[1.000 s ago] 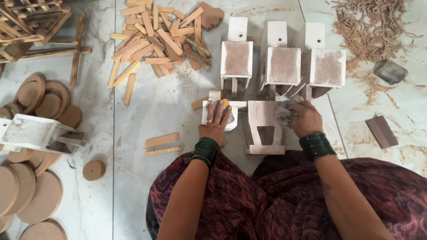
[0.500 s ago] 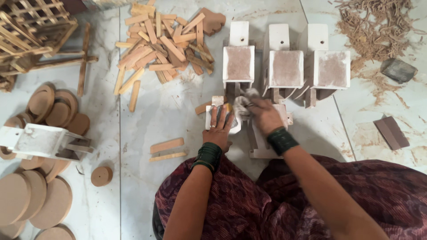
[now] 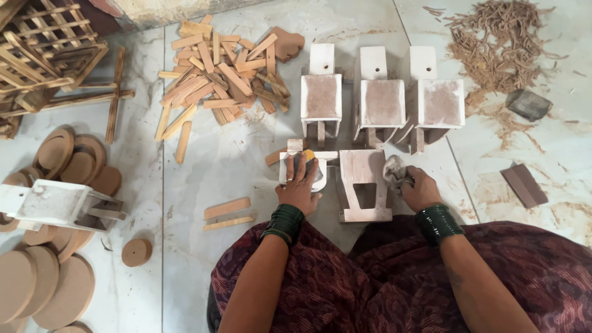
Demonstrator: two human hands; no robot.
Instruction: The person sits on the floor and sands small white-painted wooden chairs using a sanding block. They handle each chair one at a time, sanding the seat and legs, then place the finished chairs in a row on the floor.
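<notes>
Three white-coated wooden stools [image 3: 382, 98] stand finished toward the floor's far edge. The left hand [image 3: 300, 185] presses flat on a small white piece [image 3: 301, 169]; the right hand [image 3: 419, 188] pinches a rag [image 3: 393, 169] beside the paler, seemingly unfinished stool [image 3: 364, 185].

A heap of short wooden slats [image 3: 216, 80] lies on the marble floor [image 3: 246, 154]. Right of the heap stand three whitewashed wooden stools [image 3: 382, 98] in a row; further right, wood shavings [image 3: 499, 43]. Left of the heap sit a lattice crate [image 3: 43, 49] and round wooden discs [image 3: 68, 160].
</notes>
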